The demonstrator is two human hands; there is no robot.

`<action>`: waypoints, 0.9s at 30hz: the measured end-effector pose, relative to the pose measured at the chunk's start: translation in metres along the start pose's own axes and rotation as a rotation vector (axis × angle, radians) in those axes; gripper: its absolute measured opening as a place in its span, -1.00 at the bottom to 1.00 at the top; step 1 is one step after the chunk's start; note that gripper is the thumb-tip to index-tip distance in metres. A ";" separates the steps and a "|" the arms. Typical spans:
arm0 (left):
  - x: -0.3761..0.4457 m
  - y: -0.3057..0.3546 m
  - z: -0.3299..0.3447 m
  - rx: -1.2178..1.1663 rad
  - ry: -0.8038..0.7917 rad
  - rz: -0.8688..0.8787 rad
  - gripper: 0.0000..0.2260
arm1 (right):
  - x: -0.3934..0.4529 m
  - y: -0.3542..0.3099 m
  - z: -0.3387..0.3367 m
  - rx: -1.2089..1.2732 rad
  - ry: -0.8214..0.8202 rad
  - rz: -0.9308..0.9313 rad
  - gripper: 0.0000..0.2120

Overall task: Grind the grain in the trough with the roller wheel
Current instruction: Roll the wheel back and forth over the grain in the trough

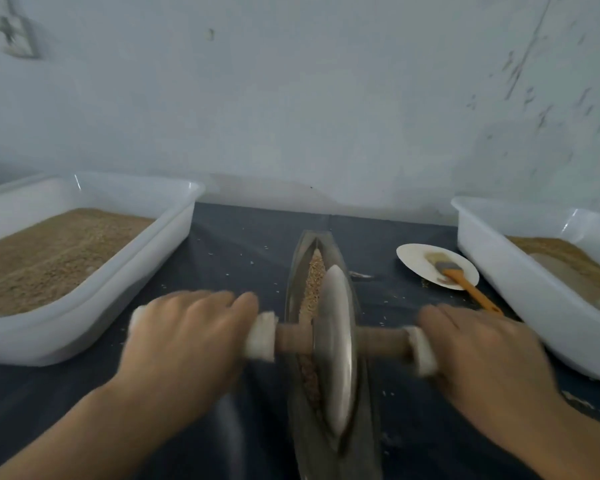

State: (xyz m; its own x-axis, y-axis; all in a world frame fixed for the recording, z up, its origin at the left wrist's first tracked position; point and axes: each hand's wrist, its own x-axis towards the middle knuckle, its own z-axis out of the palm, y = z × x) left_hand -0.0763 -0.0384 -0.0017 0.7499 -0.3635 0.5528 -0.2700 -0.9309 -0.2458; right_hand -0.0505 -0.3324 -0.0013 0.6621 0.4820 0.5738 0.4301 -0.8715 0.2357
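Observation:
A narrow boat-shaped metal trough lies lengthwise on the dark table, with brown grain along its groove. A metal roller wheel stands upright in the trough on a wooden axle with white cloth wrapped at both ends. My left hand grips the axle's left end. My right hand grips the right end. Both hands are motion-blurred.
A white plastic tub of brown grain stands at the left. Another white tub with grain stands at the right. Between trough and right tub lies a white plate with an orange-handled brush. A wall rises right behind.

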 end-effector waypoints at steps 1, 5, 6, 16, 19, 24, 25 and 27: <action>-0.012 -0.002 -0.006 -0.022 0.014 0.003 -0.53 | -0.007 -0.001 -0.011 -0.018 0.032 -0.036 -0.57; -0.012 -0.008 -0.009 -0.022 -0.142 -0.009 -0.49 | -0.004 -0.002 -0.006 0.033 -0.080 0.000 -0.54; -0.002 -0.009 0.001 0.025 -0.183 -0.015 -0.49 | 0.002 -0.001 0.008 0.040 -0.101 0.029 -0.52; 0.109 -0.040 0.086 0.039 -0.191 -0.235 -0.87 | 0.103 0.020 0.072 -0.221 -0.142 0.208 -0.81; 0.056 -0.027 0.064 -0.015 -0.240 -0.213 -0.79 | 0.066 0.007 0.040 -0.194 -0.195 0.080 -0.66; -0.010 -0.016 0.001 -0.082 -0.007 0.094 -0.43 | 0.007 -0.001 -0.012 -0.030 -0.075 -0.030 -0.42; -0.011 -0.018 -0.003 -0.063 -0.034 0.088 -0.39 | 0.004 0.001 -0.010 0.005 -0.118 -0.014 -0.40; 0.002 -0.017 -0.002 0.010 -0.167 0.068 -0.42 | 0.005 0.005 0.006 0.018 -0.168 0.001 -0.38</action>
State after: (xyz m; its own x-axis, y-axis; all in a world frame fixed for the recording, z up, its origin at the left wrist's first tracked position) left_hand -0.0711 -0.0232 0.0056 0.8203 -0.4136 0.3950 -0.3179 -0.9039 -0.2863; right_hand -0.0411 -0.3335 -0.0023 0.7555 0.4905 0.4343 0.4392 -0.8711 0.2198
